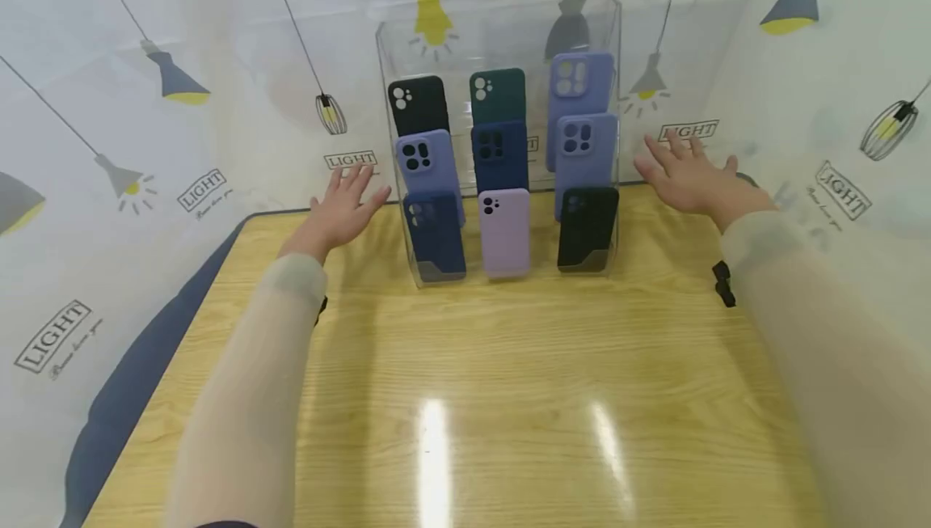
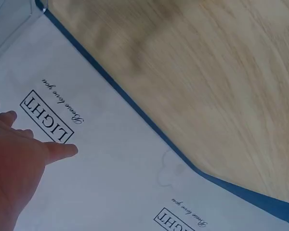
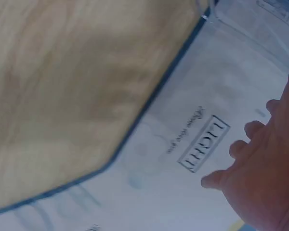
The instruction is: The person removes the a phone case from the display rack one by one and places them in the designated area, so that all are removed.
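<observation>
A clear acrylic display rack (image 1: pixel 502 44) stands at the back of the table, holding several phone cases in three columns. The left column has a black case (image 1: pixel 429 107), a lavender case (image 1: pixel 435 176) and a navy case (image 1: pixel 440 245). In the middle are a dark green case (image 1: pixel 505 103), another navy case (image 1: pixel 502 168) and a pale lilac case (image 1: pixel 505 237). Two periwinkle cases (image 1: pixel 592 140) and a blackish case (image 1: pixel 589 229) fill the right column. My left hand (image 1: pixel 340 209) reaches out left of the rack, fingers spread, holding nothing. My right hand (image 1: pixel 694 179) does likewise on the right side.
A wood-grain table (image 1: pixel 524 358) extends in front of the rack. White cloth (image 1: pixel 269 67) printed with lamps and "LIGHT" labels hangs behind and at both sides. Its dark blue border (image 1: pixel 145 350) runs along the table's left edge.
</observation>
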`<action>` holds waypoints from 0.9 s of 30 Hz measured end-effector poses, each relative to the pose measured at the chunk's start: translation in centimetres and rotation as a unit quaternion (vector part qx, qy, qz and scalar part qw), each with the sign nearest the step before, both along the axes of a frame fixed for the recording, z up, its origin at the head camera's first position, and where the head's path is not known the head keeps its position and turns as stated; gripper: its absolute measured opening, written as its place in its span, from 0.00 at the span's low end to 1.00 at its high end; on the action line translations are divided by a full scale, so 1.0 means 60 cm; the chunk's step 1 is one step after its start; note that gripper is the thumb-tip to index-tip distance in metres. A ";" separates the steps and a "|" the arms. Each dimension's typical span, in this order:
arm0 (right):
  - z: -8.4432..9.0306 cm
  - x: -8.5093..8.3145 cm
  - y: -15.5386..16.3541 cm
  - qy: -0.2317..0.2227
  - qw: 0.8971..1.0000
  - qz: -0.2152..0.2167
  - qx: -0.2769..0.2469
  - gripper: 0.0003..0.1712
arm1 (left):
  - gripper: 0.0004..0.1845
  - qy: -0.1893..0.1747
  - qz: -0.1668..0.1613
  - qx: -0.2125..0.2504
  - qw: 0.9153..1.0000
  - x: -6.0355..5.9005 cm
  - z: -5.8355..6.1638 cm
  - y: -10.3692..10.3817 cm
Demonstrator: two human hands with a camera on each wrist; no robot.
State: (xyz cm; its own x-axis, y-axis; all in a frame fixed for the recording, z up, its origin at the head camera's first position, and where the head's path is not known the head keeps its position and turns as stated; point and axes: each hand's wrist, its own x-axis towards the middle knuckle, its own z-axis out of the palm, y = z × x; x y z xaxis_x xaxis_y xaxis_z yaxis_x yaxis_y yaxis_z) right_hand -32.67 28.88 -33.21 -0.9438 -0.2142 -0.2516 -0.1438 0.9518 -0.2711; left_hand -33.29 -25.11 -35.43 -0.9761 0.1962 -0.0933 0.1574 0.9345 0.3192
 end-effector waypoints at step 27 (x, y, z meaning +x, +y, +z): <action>0.018 0.121 -0.116 -0.010 0.981 0.054 -0.188 0.55 | 0.43 0.009 -0.021 0.342 0.939 0.134 0.010 0.068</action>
State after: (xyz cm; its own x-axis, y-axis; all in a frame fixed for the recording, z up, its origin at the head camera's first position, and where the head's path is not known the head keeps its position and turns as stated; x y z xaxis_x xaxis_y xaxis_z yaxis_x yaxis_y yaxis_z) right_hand -25.41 21.92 -32.11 -0.9060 -0.3941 -0.1542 -0.2295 0.7636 -0.6035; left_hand -25.26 -21.01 -34.85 -0.9662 0.2435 0.0846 0.2006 0.5039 0.8401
